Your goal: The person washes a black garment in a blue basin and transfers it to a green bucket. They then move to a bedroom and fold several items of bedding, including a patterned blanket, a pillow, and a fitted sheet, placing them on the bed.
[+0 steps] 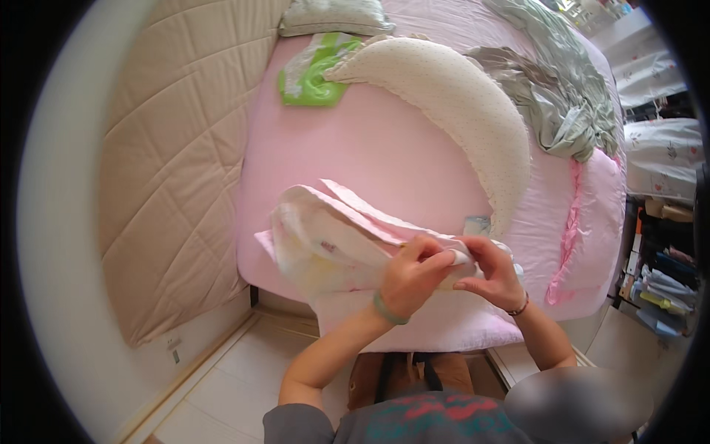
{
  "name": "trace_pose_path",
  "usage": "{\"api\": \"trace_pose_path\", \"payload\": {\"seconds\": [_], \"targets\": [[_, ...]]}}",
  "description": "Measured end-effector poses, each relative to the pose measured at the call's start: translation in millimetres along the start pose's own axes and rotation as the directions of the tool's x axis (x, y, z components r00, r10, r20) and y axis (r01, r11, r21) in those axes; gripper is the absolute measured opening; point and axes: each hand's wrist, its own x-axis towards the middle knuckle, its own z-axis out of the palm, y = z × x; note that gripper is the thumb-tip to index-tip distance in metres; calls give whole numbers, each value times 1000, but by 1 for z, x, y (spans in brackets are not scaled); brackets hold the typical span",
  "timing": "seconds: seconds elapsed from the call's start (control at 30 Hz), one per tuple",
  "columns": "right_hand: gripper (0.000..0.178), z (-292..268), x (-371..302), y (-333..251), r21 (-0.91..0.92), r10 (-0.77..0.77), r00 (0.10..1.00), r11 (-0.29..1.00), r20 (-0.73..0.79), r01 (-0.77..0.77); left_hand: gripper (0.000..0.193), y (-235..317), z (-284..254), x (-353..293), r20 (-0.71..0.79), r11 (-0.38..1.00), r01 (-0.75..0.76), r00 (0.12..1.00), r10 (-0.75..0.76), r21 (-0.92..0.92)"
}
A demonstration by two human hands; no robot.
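A soft white cloth with pink edges and faint yellow patches hangs in loose folds over the near edge of the pink-sheeted bed. My left hand, with a green band on its wrist, pinches the cloth's gathered upper edge. Close beside it, my right hand grips the same edge between curled fingers and thumb. A bunched white bit of the fabric shows between the two hands. Beneath them, a pale pink layer lies along the bed's near side; whether it belongs to the same cloth I cannot tell.
A cream, crescent-shaped pillow curves across the bed. Farther back are a green-and-white plastic package and a grey pillow. Crumpled grey-green bedding lies at the right. A quilted beige panel borders the left side.
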Motion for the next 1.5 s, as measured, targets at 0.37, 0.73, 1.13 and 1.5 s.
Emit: {"api": "trace_pose_path", "payload": {"seconds": [0.37,0.73,1.13,1.5], "targets": [[12,-68,-140,-80,-135,-192,965,976,-178,169,22,45,-59,-80,472,861,9,833,-288,509],[21,-226,-267,-33,-35,108,738,984,-666,-176,17,8,-85,-171,490,540,-55,502,-712,840],[24,-366,-433,173,239,368,170,829,-914,-506,32,-23,-82,-189,298,517,-46,860,-415,855],[36,-326,-367,237,-397,-183,423,-160,-888,-904,29,-60,-74,-171,303,524,218,611,-732,823]]}}
